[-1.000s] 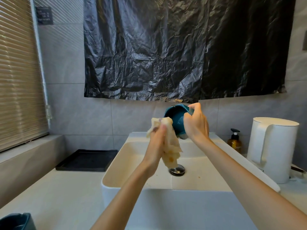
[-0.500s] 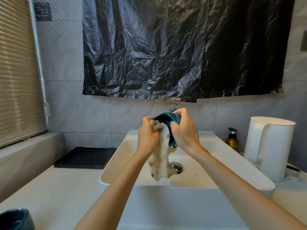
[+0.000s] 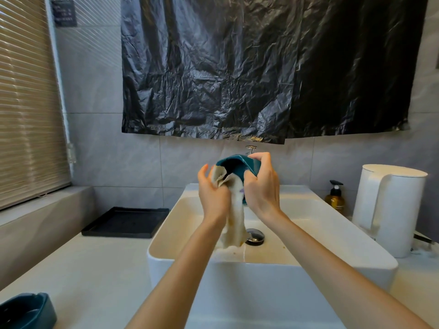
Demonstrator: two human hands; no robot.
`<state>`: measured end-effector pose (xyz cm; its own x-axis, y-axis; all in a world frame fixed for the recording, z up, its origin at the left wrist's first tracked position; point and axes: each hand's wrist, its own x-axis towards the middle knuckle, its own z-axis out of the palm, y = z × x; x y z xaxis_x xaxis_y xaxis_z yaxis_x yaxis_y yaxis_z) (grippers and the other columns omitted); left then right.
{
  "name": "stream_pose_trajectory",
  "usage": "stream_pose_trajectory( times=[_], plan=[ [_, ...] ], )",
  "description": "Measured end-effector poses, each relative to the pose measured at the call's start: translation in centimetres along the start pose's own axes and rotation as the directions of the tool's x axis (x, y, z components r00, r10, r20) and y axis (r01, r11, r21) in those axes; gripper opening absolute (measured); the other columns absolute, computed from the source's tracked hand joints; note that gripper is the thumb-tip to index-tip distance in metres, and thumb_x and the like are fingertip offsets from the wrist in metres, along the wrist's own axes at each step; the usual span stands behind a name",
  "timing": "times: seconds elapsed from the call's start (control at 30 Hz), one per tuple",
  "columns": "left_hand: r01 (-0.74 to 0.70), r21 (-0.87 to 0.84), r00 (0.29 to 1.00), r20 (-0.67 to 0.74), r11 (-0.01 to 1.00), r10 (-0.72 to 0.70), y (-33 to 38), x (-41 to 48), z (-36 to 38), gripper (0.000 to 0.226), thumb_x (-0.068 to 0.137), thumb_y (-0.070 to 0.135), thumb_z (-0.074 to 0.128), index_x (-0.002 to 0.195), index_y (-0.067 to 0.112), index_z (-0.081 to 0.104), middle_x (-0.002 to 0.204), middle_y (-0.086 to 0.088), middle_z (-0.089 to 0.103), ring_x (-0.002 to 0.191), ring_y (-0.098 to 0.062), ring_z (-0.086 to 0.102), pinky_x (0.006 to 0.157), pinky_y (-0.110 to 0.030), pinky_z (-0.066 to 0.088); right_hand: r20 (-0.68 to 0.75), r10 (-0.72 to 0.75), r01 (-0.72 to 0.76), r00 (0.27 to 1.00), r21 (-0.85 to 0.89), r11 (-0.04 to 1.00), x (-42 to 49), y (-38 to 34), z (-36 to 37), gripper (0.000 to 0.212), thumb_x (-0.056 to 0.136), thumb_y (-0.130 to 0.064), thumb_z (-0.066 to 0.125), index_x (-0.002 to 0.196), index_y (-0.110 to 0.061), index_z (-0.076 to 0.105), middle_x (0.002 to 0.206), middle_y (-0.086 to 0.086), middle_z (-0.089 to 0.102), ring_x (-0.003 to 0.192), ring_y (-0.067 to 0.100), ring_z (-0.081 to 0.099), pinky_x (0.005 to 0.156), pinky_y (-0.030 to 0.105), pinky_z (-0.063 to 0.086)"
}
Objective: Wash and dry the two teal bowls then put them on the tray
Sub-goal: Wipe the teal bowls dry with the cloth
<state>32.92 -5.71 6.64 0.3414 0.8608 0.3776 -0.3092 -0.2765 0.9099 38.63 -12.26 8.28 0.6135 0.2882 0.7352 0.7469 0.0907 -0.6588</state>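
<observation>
Above the white sink, my right hand grips a teal bowl by its rim, tilted with its opening facing left. My left hand holds a cream cloth; the cloth's top end lies at the bowl's opening and the rest hangs down toward the drain. A second teal bowl sits on the counter at the bottom left corner, partly cut off by the frame. The black tray lies on the counter left of the sink.
A white electric kettle stands right of the sink, with an amber pump bottle behind it. The tap is just behind the held bowl. A black plastic sheet covers the wall; window blinds are at the left.
Both hands came together and rose slightly above the sink. The cloth, held beside the bowl a second ago, now reaches the bowl's opening, and the bowl has turned in my right hand.
</observation>
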Motion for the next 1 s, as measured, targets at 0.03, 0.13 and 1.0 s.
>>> stream_pose_trajectory(
  times=[0.03, 0.13, 1.0],
  plan=[
    [0.077, -0.069, 0.997, -0.013, 0.995, -0.078, -0.1, -0.2, 0.5, 0.055, 0.082, -0.012, 0.039, 0.132, 0.01, 0.045, 0.115, -0.01, 0.059, 0.104, -0.028, 0.057, 0.089, -0.035, 0.049, -0.042, 0.023, -0.021, 0.999, 0.043, 0.999, -0.1, 0.0, 0.4, 0.03, 0.074, -0.018, 0.043, 0.104, -0.023, 0.045, 0.093, -0.005, 0.058, 0.08, 0.019, 0.059, 0.072, 0.036, 0.049],
    [0.314, -0.243, 0.948, 0.035, 0.918, -0.315, 0.7, -1.4, 1.3, 0.029, 0.087, -0.007, 0.038, 0.108, 0.002, 0.055, 0.089, -0.015, 0.061, 0.08, -0.029, 0.059, 0.069, -0.034, 0.05, -0.143, 0.039, -0.014, 0.989, 0.174, 0.985, -0.3, 0.1, 1.0, 0.036, 0.072, -0.016, 0.044, 0.108, -0.022, 0.048, 0.098, -0.005, 0.059, 0.086, 0.012, 0.056, 0.079, 0.037, 0.05],
    [-0.509, 0.395, 0.854, 0.122, 0.765, 0.505, -0.3, 0.0, -1.0, 0.041, 0.08, -0.007, 0.046, 0.109, 0.017, 0.061, 0.101, 0.005, 0.066, 0.085, -0.009, 0.055, 0.068, -0.006, 0.037, 0.248, -0.037, 0.163, 0.968, -0.511, 0.844, 0.6, -0.1, -0.9, 0.021, 0.095, -0.02, 0.042, 0.112, -0.01, 0.051, 0.113, 0.012, 0.06, 0.098, 0.035, 0.057, 0.071, 0.036, 0.04]
  ],
)
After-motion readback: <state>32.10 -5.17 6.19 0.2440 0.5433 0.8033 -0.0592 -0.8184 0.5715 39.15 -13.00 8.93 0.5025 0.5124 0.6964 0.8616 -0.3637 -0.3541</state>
